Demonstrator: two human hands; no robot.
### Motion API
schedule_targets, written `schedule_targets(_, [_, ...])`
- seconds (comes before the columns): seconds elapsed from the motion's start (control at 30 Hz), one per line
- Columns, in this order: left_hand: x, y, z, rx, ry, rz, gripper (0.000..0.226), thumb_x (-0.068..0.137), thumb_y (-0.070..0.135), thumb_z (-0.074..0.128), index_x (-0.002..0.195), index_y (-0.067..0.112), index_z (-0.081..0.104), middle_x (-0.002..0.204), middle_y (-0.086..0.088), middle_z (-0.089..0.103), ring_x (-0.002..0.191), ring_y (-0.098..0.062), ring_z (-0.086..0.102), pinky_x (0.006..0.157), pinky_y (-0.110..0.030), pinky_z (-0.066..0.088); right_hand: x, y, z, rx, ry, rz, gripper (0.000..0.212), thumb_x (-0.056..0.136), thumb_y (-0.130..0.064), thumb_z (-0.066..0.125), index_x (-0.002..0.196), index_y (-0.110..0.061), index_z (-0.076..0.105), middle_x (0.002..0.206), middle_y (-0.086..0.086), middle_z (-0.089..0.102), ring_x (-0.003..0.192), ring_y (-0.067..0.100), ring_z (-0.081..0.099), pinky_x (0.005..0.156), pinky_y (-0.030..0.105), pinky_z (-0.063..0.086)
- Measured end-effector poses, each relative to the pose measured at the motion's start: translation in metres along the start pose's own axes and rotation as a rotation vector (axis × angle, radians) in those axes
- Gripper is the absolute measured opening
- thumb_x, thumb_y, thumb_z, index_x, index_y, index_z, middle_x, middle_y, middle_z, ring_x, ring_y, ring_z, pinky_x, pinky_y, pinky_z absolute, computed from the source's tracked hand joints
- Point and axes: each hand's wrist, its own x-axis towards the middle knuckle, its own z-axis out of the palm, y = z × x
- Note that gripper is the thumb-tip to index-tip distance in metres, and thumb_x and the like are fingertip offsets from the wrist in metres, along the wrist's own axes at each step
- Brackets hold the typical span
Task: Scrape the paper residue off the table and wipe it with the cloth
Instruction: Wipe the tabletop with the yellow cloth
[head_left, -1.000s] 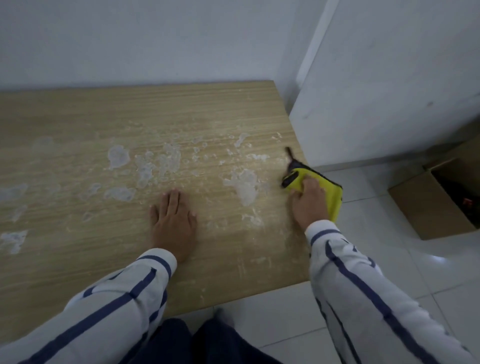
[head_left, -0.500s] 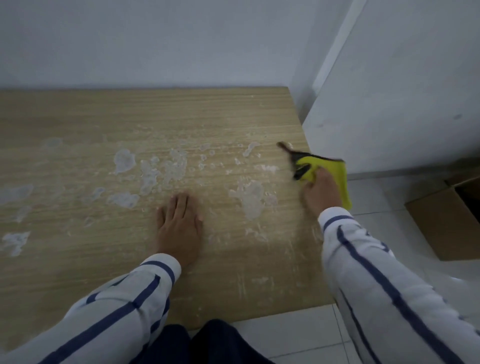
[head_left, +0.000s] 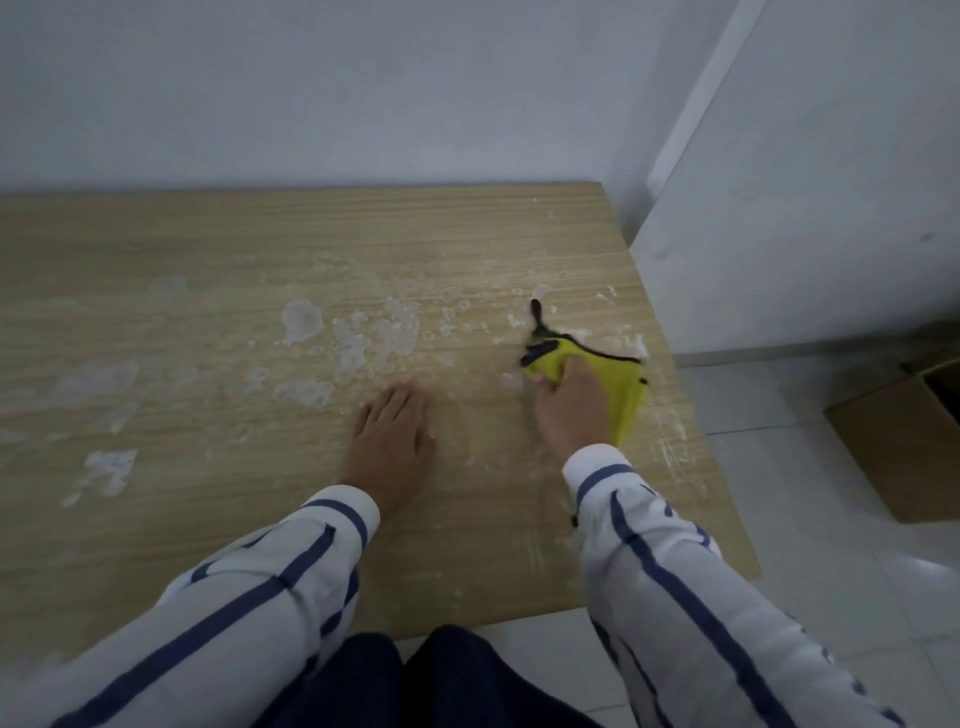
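Cloth (head_left: 618, 384): now wholly on the table (head_left: 260, 519), just inside the table's right edge. Half a second ago it hung over that edge, so it has shifted inward across the table top. The right hand (head_left: 571, 410) has moved with it. The left hand (head_left: 392, 436) has not changed place: palm down on the table near its middle, fingers straight and close together.

Paper residue (head_left: 374, 332): the large white patch that lay on the table between the two hands earlier is now mostly behind the right hand and cloth. Only a small pale bit shows at the cloth's left corner.

Hard to make out: the whole frame is soft with motion blur. The right fingers curl down over the bunched cloth and grip it, but their tips are tucked under and cannot be seen. The table's left part runs out of frame. A cardboard box (head_left: 904, 441) on the floor beyond the table's right edge is cut off by the frame edge.

Appearance: the cloth is yellow-green with black trim, crumpled into a wedge, and a black loop sticks out toward the table's far edge. The residue is whitish and patchy, scattered across the table's middle and left, with pale streaks along the right edge.
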Motion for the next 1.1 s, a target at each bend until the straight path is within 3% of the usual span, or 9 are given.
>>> schedule_targets(0.1, [-0.007,-0.013,-0.011,-0.133,-0.010,0.077,0.072,0.091,0.023,0.048,0.150,0.018,0.007,0.158,-0.005,0.013,0.144,-0.020,0.013,0.118,-0.038,0.012,-0.045,-0.051,0.031,0.093,-0.214,-0.192,0.022,0.090,-0.030,0.054,0.083,-0.011,0.044,0.079,0.007,0.053,0.070,0.026,0.050,0.061,0.035,0.037])
schedule_targets(0.23, [-0.012,-0.044,-0.028,-0.126,-0.012,0.146,0.081,0.086,0.015,0.055,0.150,0.026,0.006,0.158,-0.004,0.007,0.144,-0.025,0.013,0.115,-0.044,0.023,-0.077,-0.081,0.045,0.261,-0.407,-0.143,0.031,0.096,-0.030,0.047,0.117,-0.009,0.055,0.120,0.009,0.059,0.106,0.026,0.056,0.087,0.032,0.045])
schedule_targets(0.4, [-0.008,-0.061,-0.041,-0.048,-0.026,0.302,0.084,0.081,0.026,0.059,0.149,0.022,0.010,0.158,-0.005,0.006,0.146,-0.023,0.003,0.117,-0.048,0.013,-0.076,-0.051,0.035,0.107,-0.093,-0.083,0.029,0.096,-0.013,0.041,0.120,-0.008,0.056,0.133,0.011,0.053,0.118,0.029,0.050,0.092,0.031,0.040])
schedule_targets(0.53, [0.011,-0.033,-0.034,0.239,-0.184,0.557,0.090,0.082,0.054,0.053,0.149,0.026,0.002,0.158,0.000,-0.011,0.145,-0.021,-0.013,0.116,-0.047,-0.005,-0.087,-0.031,0.047,-0.019,-0.109,-0.024,0.034,0.096,-0.014,0.041,0.128,-0.006,0.051,0.149,0.008,0.034,0.137,0.026,0.031,0.110,0.037,0.030])
schedule_targets(0.6, [0.023,-0.020,-0.027,0.343,-0.258,0.592,0.085,0.085,0.061,0.046,0.149,0.028,0.002,0.158,0.000,-0.009,0.145,-0.023,-0.009,0.116,-0.049,-0.002,-0.092,-0.027,0.049,-0.013,-0.086,-0.004,0.036,0.097,-0.014,0.040,0.131,-0.006,0.047,0.150,0.008,0.033,0.137,0.026,0.031,0.109,0.037,0.030])
schedule_targets(0.77, [0.025,-0.031,-0.024,0.393,-0.265,0.612,0.054,0.099,0.039,0.037,0.149,0.031,0.017,0.159,-0.002,0.004,0.145,-0.026,0.007,0.115,-0.045,0.018,-0.100,-0.024,0.045,-0.011,-0.001,0.066,0.037,0.098,-0.018,0.039,0.132,-0.005,0.046,0.143,0.013,0.042,0.131,0.030,0.039,0.103,0.034,0.034])
schedule_targets(0.87, [0.012,-0.060,-0.037,0.333,-0.257,0.528,0.053,0.099,0.043,0.033,0.148,0.032,0.018,0.159,0.001,0.004,0.145,-0.023,0.006,0.115,-0.043,0.015,-0.102,-0.030,0.042,0.025,0.050,0.060,0.027,0.097,-0.017,0.039,0.114,-0.004,0.055,0.119,0.016,0.058,0.108,0.034,0.054,0.080,0.031,0.038])
schedule_targets(1.0, [-0.023,-0.092,-0.044,0.264,-0.191,0.415,0.048,0.099,0.040,0.033,0.146,0.032,0.026,0.158,0.000,0.009,0.145,-0.026,0.006,0.114,-0.043,0.011,-0.098,-0.037,0.035,0.072,0.031,0.145,0.027,0.097,-0.017,0.039,0.112,-0.006,0.059,0.118,0.016,0.060,0.106,0.031,0.054,0.083,0.028,0.036])
schedule_targets(1.1, [-0.067,-0.082,-0.037,0.117,-0.274,0.610,0.045,0.097,0.032,0.042,0.141,0.024,0.039,0.153,-0.003,0.028,0.143,-0.026,0.019,0.115,-0.041,0.013,-0.095,-0.041,0.032,0.028,-0.031,0.158,0.028,0.098,-0.018,0.037,0.112,-0.006,0.058,0.118,0.017,0.060,0.105,0.031,0.054,0.082,0.030,0.036])
